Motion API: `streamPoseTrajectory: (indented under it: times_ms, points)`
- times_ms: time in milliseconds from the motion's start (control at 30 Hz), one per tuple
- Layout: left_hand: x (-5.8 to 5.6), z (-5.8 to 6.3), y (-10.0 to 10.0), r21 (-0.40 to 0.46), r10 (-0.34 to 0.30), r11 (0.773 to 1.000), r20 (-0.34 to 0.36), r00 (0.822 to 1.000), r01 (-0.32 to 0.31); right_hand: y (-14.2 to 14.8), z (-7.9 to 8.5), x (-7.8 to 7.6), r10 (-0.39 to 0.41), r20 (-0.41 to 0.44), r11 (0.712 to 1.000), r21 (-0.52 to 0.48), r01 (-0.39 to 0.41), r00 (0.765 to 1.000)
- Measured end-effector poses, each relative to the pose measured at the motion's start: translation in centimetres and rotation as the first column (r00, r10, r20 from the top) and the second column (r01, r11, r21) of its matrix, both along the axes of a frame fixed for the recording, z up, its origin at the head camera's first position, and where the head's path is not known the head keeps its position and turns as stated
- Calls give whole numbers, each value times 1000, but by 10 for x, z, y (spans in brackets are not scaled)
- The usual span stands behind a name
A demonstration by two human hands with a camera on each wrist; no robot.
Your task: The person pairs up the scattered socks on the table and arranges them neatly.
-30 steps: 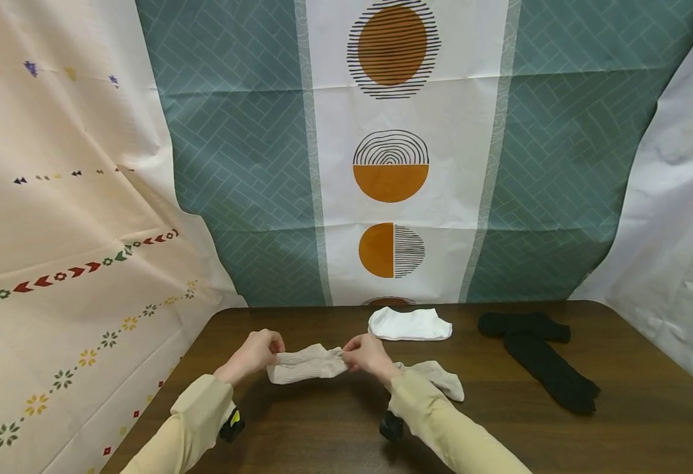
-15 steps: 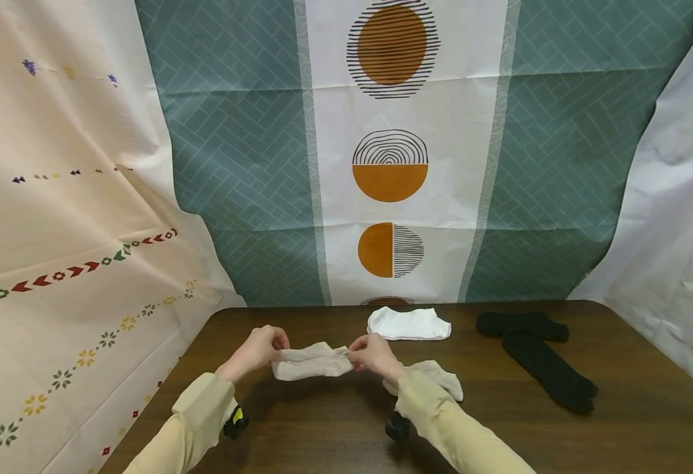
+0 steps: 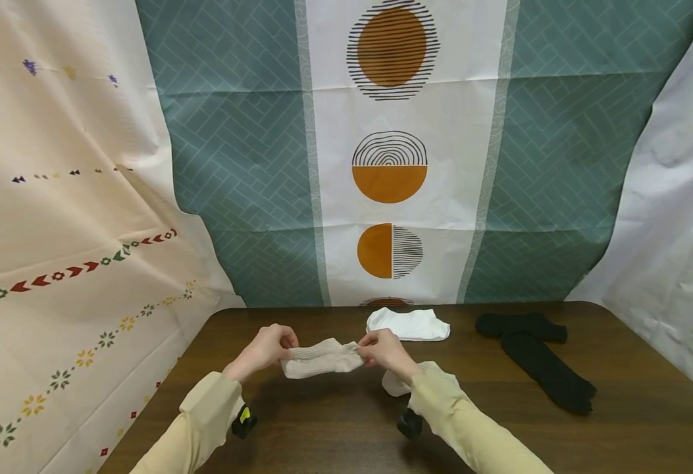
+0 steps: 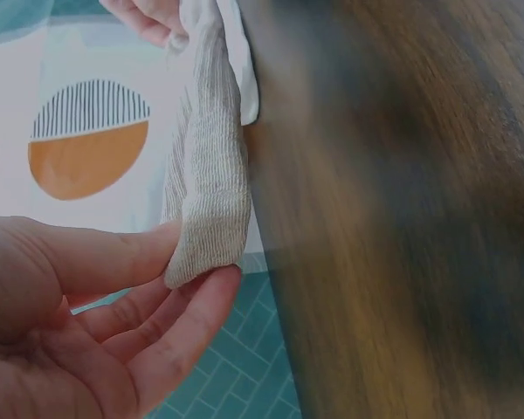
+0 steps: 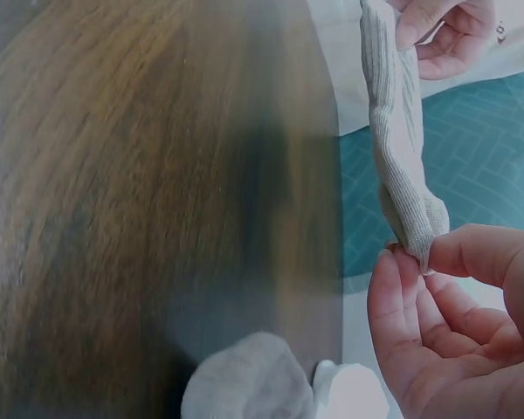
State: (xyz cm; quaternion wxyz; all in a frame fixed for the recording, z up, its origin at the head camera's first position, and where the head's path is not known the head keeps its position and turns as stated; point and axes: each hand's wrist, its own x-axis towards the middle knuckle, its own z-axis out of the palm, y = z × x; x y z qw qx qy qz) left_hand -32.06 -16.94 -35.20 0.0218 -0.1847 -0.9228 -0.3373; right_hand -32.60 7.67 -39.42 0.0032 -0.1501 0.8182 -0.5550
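Note:
Both hands hold a beige ribbed sock (image 3: pixel 321 359) stretched sideways above the table. My left hand (image 3: pixel 269 345) pinches its cuff end between thumb and fingers, plain to see in the left wrist view, where the sock (image 4: pixel 214 166) runs away from the fingertips. At the other end my right hand (image 3: pixel 384 349) pinches the sock's tip; the right wrist view shows the thumb and fingers meeting on the sock (image 5: pixel 402 166). A second beige sock (image 3: pixel 395 384) lies on the table, partly hidden under the right forearm.
On the dark wooden table (image 3: pixel 322 434), a white sock (image 3: pixel 408 325) lies at the back. Black socks (image 3: pixel 547 372) lie crossed on the right. Patterned cloth (image 3: pixel 245 164) hangs behind and along the sides of the table.
Both hands have shifted slightly right, carrying the stretched beige sock with them. The right forearm now covers more of the second beige sock. The other socks stay put.

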Motion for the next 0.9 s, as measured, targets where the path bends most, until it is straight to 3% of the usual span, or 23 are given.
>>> streamPoseTrajectory:
  times_ms: [367, 600, 900]
  points:
    - [-4, 9, 15, -15, -32, 999, -29, 999, 31, 14, 7, 0, -64, -19, 996, 56, 65, 998]
    - [-7, 4, 20, -10, -83, 997, -56, 995, 82, 21, 7, 2, -94, 14, 994, 52, 93, 995]
    - [-5, -2, 30, 4, -72, 997, -36, 997, 72, 31, 2, 1, -100, -6, 994, 47, 101, 995]
